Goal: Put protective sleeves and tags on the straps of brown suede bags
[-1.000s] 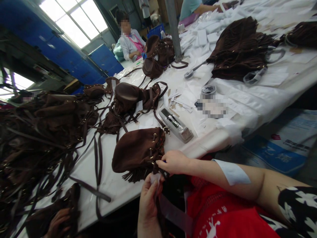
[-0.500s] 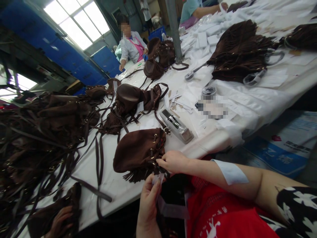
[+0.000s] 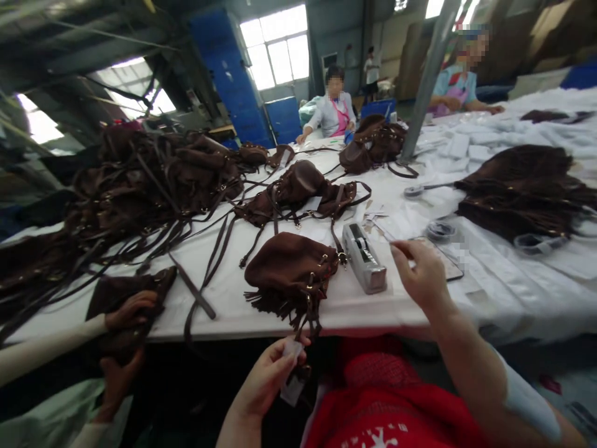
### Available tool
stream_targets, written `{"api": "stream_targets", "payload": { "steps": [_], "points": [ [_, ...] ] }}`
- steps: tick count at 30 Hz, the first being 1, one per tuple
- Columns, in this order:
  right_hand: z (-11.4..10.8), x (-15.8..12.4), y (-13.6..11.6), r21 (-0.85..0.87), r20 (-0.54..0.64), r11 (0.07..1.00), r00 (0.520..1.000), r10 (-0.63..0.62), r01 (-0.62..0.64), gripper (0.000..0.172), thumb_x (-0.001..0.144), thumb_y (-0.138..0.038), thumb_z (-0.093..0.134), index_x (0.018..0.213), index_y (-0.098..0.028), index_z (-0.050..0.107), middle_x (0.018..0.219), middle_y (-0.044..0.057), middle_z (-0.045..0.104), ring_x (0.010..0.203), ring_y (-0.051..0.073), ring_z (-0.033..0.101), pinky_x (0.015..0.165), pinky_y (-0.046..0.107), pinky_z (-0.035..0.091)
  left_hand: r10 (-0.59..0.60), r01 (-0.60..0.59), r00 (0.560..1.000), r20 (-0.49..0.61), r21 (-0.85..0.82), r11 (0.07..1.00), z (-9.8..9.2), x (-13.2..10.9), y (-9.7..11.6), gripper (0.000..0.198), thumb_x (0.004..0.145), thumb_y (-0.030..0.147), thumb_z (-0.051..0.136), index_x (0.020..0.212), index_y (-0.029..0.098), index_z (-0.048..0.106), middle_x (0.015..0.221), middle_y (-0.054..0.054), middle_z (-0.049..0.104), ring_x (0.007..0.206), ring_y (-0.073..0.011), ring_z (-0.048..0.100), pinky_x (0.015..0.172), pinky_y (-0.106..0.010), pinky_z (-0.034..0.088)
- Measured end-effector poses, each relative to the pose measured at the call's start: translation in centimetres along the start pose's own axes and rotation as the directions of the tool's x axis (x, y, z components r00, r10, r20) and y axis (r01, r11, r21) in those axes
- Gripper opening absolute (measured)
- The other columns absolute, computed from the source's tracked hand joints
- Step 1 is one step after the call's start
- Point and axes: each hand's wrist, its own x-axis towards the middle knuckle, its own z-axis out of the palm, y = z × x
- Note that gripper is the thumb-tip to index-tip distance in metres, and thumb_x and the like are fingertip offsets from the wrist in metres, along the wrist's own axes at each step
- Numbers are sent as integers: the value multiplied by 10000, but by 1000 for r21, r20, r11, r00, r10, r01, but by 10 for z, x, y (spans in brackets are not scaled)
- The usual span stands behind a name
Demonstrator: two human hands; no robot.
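A dark brown drawstring bag (image 3: 289, 261) with fringe lies on the table in front of me. Below the table edge, my left hand (image 3: 275, 370) is closed on the bag's strap (image 3: 303, 330), where a translucent wrapping piece (image 3: 293, 351) shows between thumb and fingers. Another pale translucent flap (image 3: 292, 389) hangs under that hand. My right hand (image 3: 422, 274) is over the table, to the right of a grey tape dispenser (image 3: 364, 261) and apart from it. Its thumb and forefinger look parted, with nothing clearly visible between them.
A large heap of brown bags (image 3: 153, 180) covers the left side. More bags (image 3: 298, 190) lie beyond mine. At left, a co-worker's hands (image 3: 133, 309) hold another bag. A metal post (image 3: 426, 87), tape roll (image 3: 441, 231) and fringed bags (image 3: 522, 193) are at right.
My right hand has left the bag's strap and moved right, past the tape dispenser. My left hand stays on the strap. The view has swung to a more level angle.
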Motion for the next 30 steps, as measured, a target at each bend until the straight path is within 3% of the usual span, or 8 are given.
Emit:
{"api": "stream_targets", "payload": {
  "steps": [2, 4, 6, 7, 9, 17, 23, 30],
  "points": [
    [15, -29, -24, 203, 385, 976, 923, -2, -82, 453, 941, -418, 352, 841, -135, 692, 688, 66, 637, 667, 184, 574, 661, 295, 435, -15, 9, 998, -62, -110, 994, -7, -14, -7, 350, 680, 327, 791, 969, 140, 728, 975, -114, 708, 884, -193, 623, 802, -272, 455],
    [39, -68, -51, 281, 756, 952, 639, -142, -122, 384, 886, -425, 479, 775, -135, 705, 643, 41, 624, 622, 161, 555, 604, 263, 413, -6, -19, 993, -120, -204, 979, -12, -27, -15, 358, 665, 316, 805, 967, 138, 731, 1028, -133, 715, 943, -217, 641, 847, -288, 461],
    [66, -106, -76, 335, 910, 923, 320, -264, -190, 304, 790, -414, 632, 909, -147, 717, 724, 21, 652, 621, 136, 546, 571, 232, 394, 22, -62, 989, -146, -276, 959, -13, -40, -21, 351, 665, 300, 808, 965, 134, 732, 1014, -134, 725, 947, -218, 654, 875, -295, 463],
    [78, -122, -86, 344, 931, 906, 212, -297, -245, 319, 771, -411, 659, 948, -151, 713, 744, 15, 654, 620, 125, 539, 562, 221, 388, 32, -77, 988, -151, -302, 950, -13, -46, -22, 344, 669, 295, 806, 963, 133, 731, 990, -131, 731, 927, -216, 662, 871, -300, 470],
    [98, -145, -102, 320, 946, 866, 89, -310, -385, 355, 779, -449, 652, 935, -135, 709, 704, 8, 630, 583, 103, 509, 539, 209, 373, 46, -103, 984, -171, -338, 935, -10, -59, -23, 339, 678, 292, 800, 972, 139, 727, 950, -121, 737, 883, -218, 674, 845, -318, 489],
    [105, -157, -140, 143, 940, 556, -63, -335, -818, 585, 831, -631, 498, 773, -83, 695, 578, 23, 575, 470, 69, 459, 463, 187, 331, 99, -186, 968, -231, -392, 901, -8, -102, -16, 412, 720, 298, 761, 1100, 159, 685, 1068, -132, 712, 893, -245, 672, 801, -355, 521],
    [94, -154, -148, 114, 940, 528, -81, -332, -842, 514, 898, -515, 433, 783, -73, 668, 576, 35, 598, 451, 86, 498, 483, 212, 378, 142, -214, 971, -193, -434, 875, 7, -119, -1, 346, 740, 308, 731, 1062, 184, 698, 1383, -135, 531, 1195, -331, 544, 919, -412, 499],
    [92, -160, -151, 28, 955, 443, -107, -276, -896, 350, 872, -298, 378, 735, -78, 613, 529, 52, 605, 418, 114, 517, 474, 234, 386, 152, -222, 965, -216, -353, 909, 14, -127, 4, 193, 710, 325, 761, 836, 181, 742, 1454, -107, 457, 1345, -374, 375, 1052, -460, 404]
  ]
}}
